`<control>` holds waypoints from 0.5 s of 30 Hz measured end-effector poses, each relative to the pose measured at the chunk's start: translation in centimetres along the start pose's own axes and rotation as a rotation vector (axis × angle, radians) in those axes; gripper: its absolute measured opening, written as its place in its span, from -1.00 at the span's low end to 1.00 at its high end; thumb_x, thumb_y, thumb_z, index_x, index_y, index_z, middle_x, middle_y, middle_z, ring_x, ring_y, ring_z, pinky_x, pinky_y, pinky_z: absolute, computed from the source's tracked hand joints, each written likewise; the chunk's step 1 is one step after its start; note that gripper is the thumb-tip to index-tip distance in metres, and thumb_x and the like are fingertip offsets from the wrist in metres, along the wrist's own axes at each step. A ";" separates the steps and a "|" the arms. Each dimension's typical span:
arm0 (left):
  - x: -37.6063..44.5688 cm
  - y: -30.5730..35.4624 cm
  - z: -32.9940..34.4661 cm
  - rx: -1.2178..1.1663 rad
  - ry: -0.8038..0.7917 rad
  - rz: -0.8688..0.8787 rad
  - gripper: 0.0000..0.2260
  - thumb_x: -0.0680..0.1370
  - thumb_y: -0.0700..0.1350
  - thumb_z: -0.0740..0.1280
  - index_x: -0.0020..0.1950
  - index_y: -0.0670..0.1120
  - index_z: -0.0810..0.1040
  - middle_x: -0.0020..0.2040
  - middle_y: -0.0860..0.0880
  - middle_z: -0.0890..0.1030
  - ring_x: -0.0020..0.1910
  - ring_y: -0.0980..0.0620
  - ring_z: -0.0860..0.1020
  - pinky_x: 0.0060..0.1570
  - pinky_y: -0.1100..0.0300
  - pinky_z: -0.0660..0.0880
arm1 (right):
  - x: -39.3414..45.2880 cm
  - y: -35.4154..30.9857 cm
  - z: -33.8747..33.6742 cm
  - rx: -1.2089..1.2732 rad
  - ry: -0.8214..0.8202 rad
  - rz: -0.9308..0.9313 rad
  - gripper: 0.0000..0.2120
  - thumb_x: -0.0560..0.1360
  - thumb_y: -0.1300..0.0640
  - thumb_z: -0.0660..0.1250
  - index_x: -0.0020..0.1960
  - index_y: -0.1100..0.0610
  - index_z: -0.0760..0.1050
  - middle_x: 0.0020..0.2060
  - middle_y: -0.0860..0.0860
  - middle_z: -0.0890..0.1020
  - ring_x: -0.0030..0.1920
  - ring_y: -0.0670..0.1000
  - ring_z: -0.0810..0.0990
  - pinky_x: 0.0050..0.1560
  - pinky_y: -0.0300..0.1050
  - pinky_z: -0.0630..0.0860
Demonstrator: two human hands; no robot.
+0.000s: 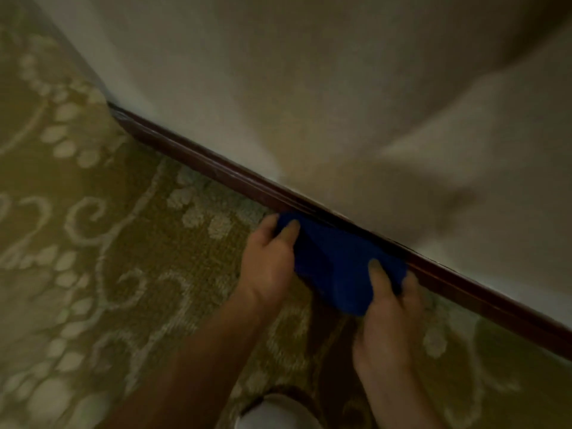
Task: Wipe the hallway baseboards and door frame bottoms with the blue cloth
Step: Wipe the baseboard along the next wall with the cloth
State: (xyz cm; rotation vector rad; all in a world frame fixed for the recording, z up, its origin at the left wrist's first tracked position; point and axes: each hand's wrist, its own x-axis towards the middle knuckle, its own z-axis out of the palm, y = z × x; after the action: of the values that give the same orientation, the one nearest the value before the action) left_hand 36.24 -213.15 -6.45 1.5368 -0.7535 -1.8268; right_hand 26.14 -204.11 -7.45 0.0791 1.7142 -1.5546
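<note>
Your cloth (337, 261) sat against the baseboard (216, 171), left hand (269, 258) and right hand (387, 320) at its ends, carpet (93, 227) underneath.

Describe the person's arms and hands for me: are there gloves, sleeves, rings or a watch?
Both are bare. The left hand and right hand wear no gloves, and no rings show on the fingers, though the picture is dim and blurred. The forearms are uncovered as far as the frame reaches, with no sleeve cuff, watch or bracelet in view. The nails look short and unpainted.
</note>
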 end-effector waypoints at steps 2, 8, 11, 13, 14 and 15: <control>0.2 1.2 -2.0 -0.012 0.093 0.122 -0.84 0.61 -0.16 0.23 -0.01 -0.02 0.60 -0.11 0.03 0.67 -0.20 0.15 0.65 -0.29 0.31 0.56 | -0.4 0.4 0.6 -0.013 -0.089 0.063 -0.64 0.52 0.07 0.38 0.30 -0.08 0.45 0.24 -0.09 0.54 0.19 -0.07 0.57 0.18 -0.08 0.50; -0.7 -1.0 -5.7 0.034 0.059 0.037 -0.76 0.57 -0.09 0.31 0.24 -0.05 0.53 0.10 -0.01 0.63 0.04 0.03 0.63 -0.01 0.15 0.59 | -1.4 2.8 2.4 -0.088 -0.160 0.169 -0.57 0.51 0.07 0.39 0.37 -0.03 0.43 0.20 0.00 0.61 0.14 0.01 0.63 0.20 0.01 0.55; -2.4 -1.5 -7.5 -0.025 0.043 0.006 -0.73 0.58 -0.13 0.31 0.28 -0.08 0.50 0.11 0.01 0.63 0.05 0.04 0.63 0.05 0.14 0.60 | -2.5 3.5 2.4 -0.091 -0.123 0.173 -0.59 0.50 0.09 0.40 0.34 -0.02 0.47 0.20 0.02 0.62 0.16 0.04 0.62 0.23 0.07 0.53; -3.8 -0.8 -8.9 -0.042 0.044 -0.054 -0.76 0.59 -0.15 0.29 0.26 -0.08 0.51 0.10 0.03 0.63 -0.01 0.10 0.63 -0.09 0.28 0.62 | -3.7 3.2 2.5 -0.133 -0.142 0.139 -0.78 0.51 0.17 0.37 0.15 0.01 0.57 0.11 0.04 0.66 0.13 0.07 0.64 0.21 0.11 0.54; -4.4 -0.2 -9.5 -0.044 0.045 -0.075 -0.77 0.59 -0.16 0.30 0.25 -0.08 0.51 0.08 0.04 0.63 -0.04 0.12 0.63 -0.19 0.32 0.62 | -4.3 2.6 3.0 -0.148 -0.149 0.134 -0.83 0.51 0.19 0.37 0.07 0.01 0.57 0.09 0.05 0.67 0.12 0.08 0.64 0.20 0.12 0.55; -5.3 0.5 -10.1 -0.044 0.045 -0.097 -0.77 0.58 -0.16 0.31 0.24 -0.08 0.51 0.05 0.03 0.63 -0.07 0.13 0.63 -0.26 0.33 0.60 | -5.1 1.8 3.4 -0.167 -0.138 0.140 -0.85 0.50 0.20 0.36 0.02 -0.01 0.57 0.09 0.05 0.66 0.11 0.09 0.64 0.18 0.12 0.56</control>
State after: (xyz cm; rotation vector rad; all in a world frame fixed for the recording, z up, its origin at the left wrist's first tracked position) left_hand 46.90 -209.70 -4.29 1.6052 -0.6245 -1.8596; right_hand 32.24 -204.25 -5.62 0.0064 1.6856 -1.2813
